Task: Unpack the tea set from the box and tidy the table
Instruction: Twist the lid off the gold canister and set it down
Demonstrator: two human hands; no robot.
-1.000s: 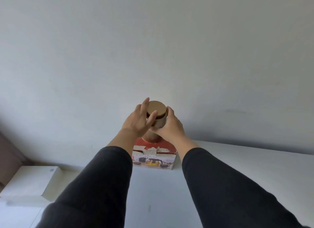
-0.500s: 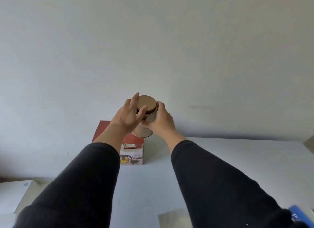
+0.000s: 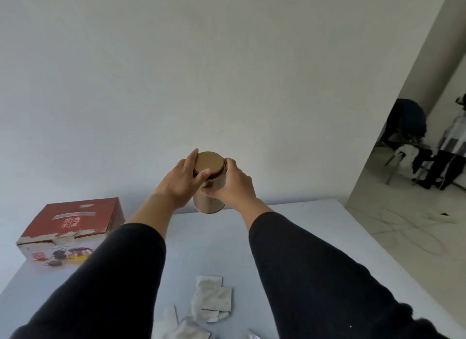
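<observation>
I hold a gold metal tea tin (image 3: 209, 196) up in the air above the white table (image 3: 315, 237). My right hand (image 3: 233, 187) grips the tin's body from the right. My left hand (image 3: 180, 181) grips its round gold lid (image 3: 208, 163) between fingers and thumb; the lid sits on the tin's top, slightly raised. The red and white tea set box (image 3: 71, 231) lies on the table at the left, with pictures of teapots on its front.
Several white tea sachets (image 3: 211, 299) lie scattered on the near part of the table between my arms. At the right, past the table's edge, a doorway shows a tiled floor (image 3: 408, 227) and a person standing by a chair (image 3: 451, 149).
The view has swung to the right and down: the box now lies far left, the sachets and doorway have come into sight. Both hands keep their hold on the tin and lid.
</observation>
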